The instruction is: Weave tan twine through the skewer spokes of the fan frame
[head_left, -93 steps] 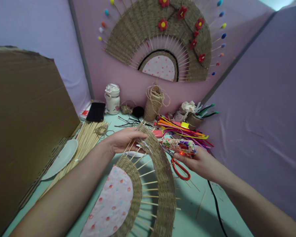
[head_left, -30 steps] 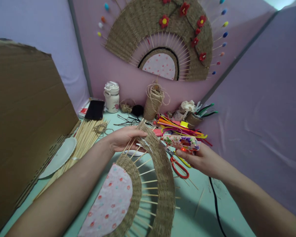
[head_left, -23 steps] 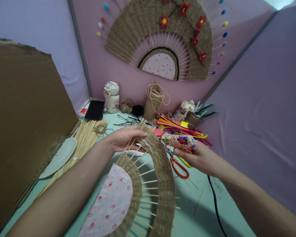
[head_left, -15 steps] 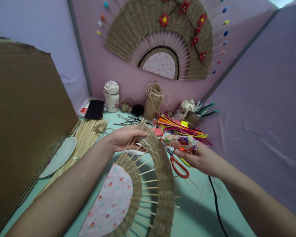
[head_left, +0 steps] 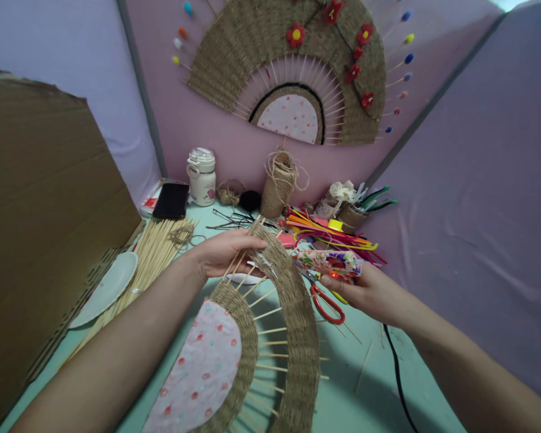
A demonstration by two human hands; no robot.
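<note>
My left hand (head_left: 225, 254) grips the upper end of a half-round woven fan (head_left: 301, 331), thumb on top. The fan has a twine band on thin wooden sticks and a white, red-dotted fabric centre. In my right hand (head_left: 363, 293) is a flower-patterned glue gun (head_left: 327, 263) with a small red light. It points left at the outer edge of the twine band, close to my left hand; whether its tip touches is hard to see. Shiny, clear streaks show on the band there. Red-handled scissors (head_left: 328, 305) lie below the glue gun.
A black cord (head_left: 399, 376) crosses the table at right. Behind stand a twine cone (head_left: 279, 186), a white bottle (head_left: 202, 180) and colourful pipe cleaners (head_left: 333, 231). Wooden sticks (head_left: 155, 246), a white plate (head_left: 110, 288) and a cardboard sheet (head_left: 49, 210) are left. A finished fan (head_left: 234, 60) hangs behind.
The glue gun has turned slightly in my right hand, showing more of its flowered side. My left hand keeps its hold on the fan. The whole view has shifted a little.
</note>
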